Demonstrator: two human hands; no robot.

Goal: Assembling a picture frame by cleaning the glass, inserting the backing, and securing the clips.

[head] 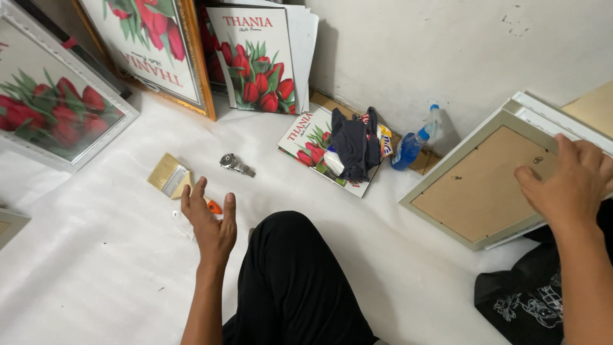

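The left hand (211,223) hovers open, palm up, above the white floor sheet (96,268), near a paintbrush (169,176). The right hand (571,182) lies flat, fingers spread, on the brown backing of a white picture frame (476,188) at the sheet's right edge. Framed tulip prints (255,61) lean against the wall (447,45).

A person seen from a head-worn camera: both forearms are bare, with no sleeves, watch, rings or bracelets visible on the left hand (209,220) or the right hand (570,181). Plain black trousers (294,281) cover the leg just right of the left forearm, the fabric matte and softly creased. Further right of the trousers, below the right forearm, shows black cloth (527,297) printed with a white line drawing.
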